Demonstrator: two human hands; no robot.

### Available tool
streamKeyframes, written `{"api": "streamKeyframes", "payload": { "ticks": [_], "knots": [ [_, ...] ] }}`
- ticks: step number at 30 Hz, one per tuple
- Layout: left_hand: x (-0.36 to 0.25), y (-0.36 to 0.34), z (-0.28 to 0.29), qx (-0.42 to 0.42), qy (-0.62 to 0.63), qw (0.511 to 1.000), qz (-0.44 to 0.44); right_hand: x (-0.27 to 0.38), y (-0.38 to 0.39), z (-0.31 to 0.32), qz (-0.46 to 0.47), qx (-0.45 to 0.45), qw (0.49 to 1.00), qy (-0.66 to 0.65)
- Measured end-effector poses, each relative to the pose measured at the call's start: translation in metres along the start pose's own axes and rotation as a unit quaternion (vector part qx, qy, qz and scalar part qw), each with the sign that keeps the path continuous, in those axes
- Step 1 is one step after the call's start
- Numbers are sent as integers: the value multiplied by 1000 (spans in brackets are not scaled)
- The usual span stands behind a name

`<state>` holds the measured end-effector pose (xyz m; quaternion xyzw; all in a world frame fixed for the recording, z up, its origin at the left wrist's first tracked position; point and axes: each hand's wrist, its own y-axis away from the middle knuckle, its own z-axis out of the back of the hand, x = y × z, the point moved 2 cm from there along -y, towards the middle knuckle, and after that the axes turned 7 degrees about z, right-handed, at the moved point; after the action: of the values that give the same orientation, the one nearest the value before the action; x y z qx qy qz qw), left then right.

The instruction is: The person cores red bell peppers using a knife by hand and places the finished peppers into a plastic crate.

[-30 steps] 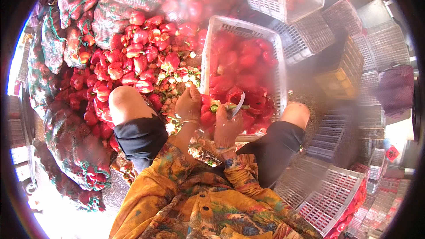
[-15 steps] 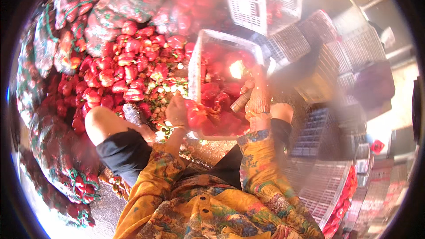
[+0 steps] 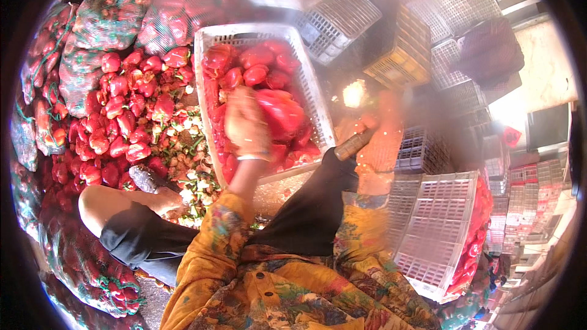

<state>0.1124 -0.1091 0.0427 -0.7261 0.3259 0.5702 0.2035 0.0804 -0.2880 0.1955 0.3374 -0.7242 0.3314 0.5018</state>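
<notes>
My left hand (image 3: 246, 123), blurred by motion, is over a white plastic crate (image 3: 318, 113). Its fingers are against a large red bell pepper (image 3: 281, 115), smeared in the same way, which it seems to grip. More red bell peppers (image 3: 255, 74) fill the crate under it. To the right of the crate, above my right thigh, my right hand (image 3: 380, 131) is closed around a tool with a thick brown, round handle (image 3: 353, 145). The tool's far end is not clear; a bright pale patch (image 3: 354, 93) glows close to the fingers.
Loose red peppers (image 3: 116, 116) lie heaped at the left, beside green and pale scraps (image 3: 195, 174) on the floor. Full mesh sacks (image 3: 85, 247) line the left edge. Stacked crates (image 3: 339, 21) stand at the far right, and a tilted crate (image 3: 437, 226) is by my right elbow.
My view has swung right, so the crate appears farther left. My left hand has gone from the crate's near left edge to over its middle with the pepper. My right hand has left the crate.
</notes>
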Motion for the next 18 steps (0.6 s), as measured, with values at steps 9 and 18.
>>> {"api": "streamKeyframes", "payload": {
  "ticks": [9,18],
  "knots": [
    [61,29,20,481,-417,764,-110,-43,6,-11,-113,32,992,56],
    [13,20,148,290,-532,789,-102,-127,118,-129,-161,419,889,88]
  ]
}}
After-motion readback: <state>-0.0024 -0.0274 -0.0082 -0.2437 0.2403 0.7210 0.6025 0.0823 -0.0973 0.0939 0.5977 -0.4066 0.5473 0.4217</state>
